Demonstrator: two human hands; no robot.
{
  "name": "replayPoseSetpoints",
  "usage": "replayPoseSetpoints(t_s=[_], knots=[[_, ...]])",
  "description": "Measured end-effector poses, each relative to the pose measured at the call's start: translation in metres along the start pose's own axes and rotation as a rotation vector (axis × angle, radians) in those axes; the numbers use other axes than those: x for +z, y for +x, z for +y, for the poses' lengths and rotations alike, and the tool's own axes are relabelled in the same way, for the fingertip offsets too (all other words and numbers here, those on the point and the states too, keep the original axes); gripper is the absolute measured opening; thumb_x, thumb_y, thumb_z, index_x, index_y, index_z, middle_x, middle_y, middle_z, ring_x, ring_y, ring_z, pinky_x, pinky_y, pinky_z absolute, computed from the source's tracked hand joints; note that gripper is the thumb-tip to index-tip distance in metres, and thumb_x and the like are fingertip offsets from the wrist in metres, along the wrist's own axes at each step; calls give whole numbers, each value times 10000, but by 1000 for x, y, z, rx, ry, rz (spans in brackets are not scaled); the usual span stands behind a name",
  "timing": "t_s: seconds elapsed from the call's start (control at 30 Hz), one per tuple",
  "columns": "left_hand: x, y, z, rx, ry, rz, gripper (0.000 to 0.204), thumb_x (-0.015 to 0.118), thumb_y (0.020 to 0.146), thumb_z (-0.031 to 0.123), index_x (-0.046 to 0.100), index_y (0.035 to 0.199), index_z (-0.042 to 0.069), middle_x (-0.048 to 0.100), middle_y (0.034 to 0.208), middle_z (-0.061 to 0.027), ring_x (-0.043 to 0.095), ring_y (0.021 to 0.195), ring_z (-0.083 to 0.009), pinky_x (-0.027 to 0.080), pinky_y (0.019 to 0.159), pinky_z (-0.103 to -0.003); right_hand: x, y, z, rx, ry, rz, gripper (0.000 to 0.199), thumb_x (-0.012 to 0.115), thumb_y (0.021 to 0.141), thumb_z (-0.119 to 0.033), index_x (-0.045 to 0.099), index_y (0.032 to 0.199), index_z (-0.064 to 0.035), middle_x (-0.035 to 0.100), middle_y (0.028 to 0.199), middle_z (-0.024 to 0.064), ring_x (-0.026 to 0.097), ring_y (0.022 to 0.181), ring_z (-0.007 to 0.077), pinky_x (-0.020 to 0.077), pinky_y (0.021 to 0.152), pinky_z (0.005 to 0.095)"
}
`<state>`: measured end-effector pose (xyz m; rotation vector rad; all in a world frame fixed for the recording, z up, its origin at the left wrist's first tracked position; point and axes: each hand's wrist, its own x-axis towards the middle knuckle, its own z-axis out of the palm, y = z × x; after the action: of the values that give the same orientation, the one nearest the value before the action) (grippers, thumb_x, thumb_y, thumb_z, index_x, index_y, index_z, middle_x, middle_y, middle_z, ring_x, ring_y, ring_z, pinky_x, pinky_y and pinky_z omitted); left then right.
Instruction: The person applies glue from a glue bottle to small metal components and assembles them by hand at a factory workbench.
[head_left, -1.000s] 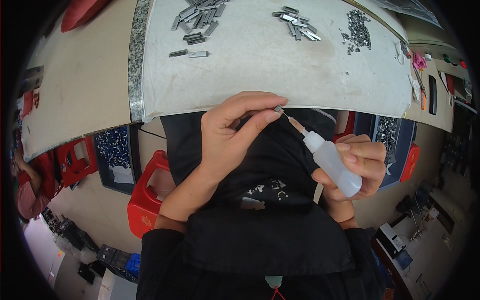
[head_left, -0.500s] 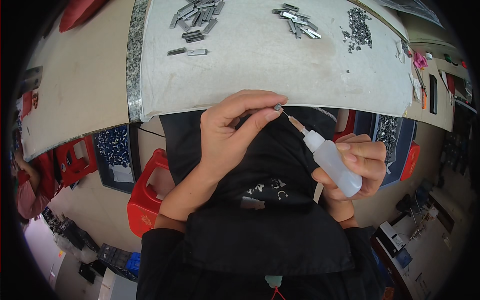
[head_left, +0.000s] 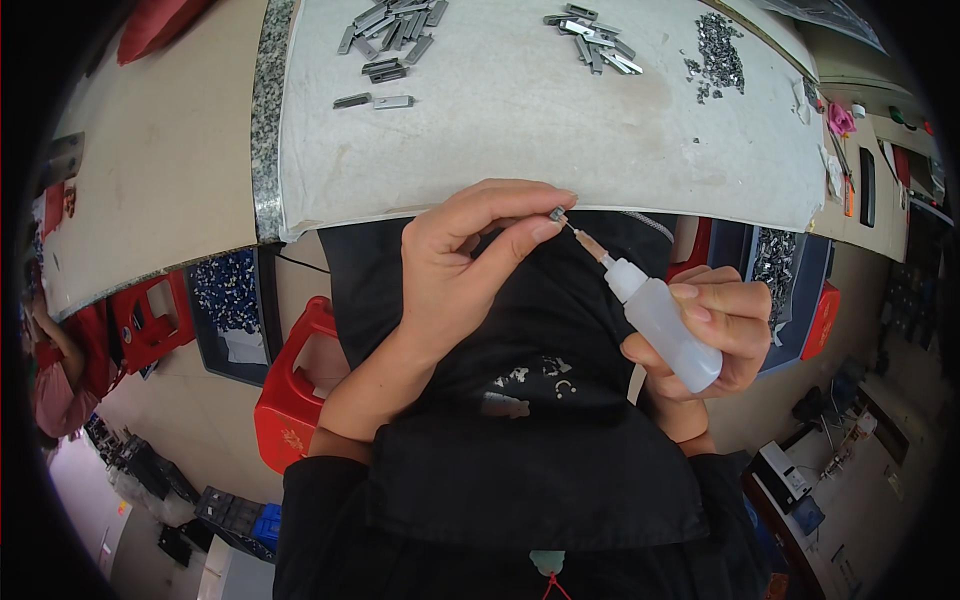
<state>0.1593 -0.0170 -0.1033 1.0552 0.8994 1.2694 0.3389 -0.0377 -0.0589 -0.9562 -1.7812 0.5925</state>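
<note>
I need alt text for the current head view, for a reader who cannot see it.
A person's left hand pinches a small metal part while the right hand points the needle of a translucent squeeze bottle at it. Beyond, on a white-covered table, lie two piles of slim metal pieces and a heap of tiny metal bits.

Milky white bottle (head_left: 668,330), tan tip (head_left: 591,247), grey metal piece (head_left: 556,214), speckled granite strip (head_left: 269,120)

We find the metal part (head_left: 557,214) mostly hidden between the left fingers (head_left: 543,232); the view's top edge crops a red object (head_left: 155,28).
</note>
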Motion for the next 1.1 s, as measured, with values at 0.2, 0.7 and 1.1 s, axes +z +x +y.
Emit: replayPoseSetpoints(t_s=[0.2,0.7,1.1], knots=[[1,1,0,0,1,5,174,551,776,-52,594,944,-51,603,932,-162,600,819,-194,479,750,-272,-1,1,3,-30,9,12,569,842,487,-154,524,957,-103,497,869,41,553,656,161,479,553,249],[2,0,1,-18,-13,33,179,579,766,-59,607,940,-29,610,912,-109,585,804,-123,458,690,-195,-8,-9,16,211,303,290,458,770,633,-277,458,892,-64,498,839,88,538,716,142,458,588,227],[5,1,1,-3,-4,0,180,587,760,-53,614,935,-24,607,915,-104,567,826,-123,439,704,-206,-3,-6,17,-6,204,136,442,784,604,-102,480,915,-24,489,868,106,590,696,188,490,573,247]])
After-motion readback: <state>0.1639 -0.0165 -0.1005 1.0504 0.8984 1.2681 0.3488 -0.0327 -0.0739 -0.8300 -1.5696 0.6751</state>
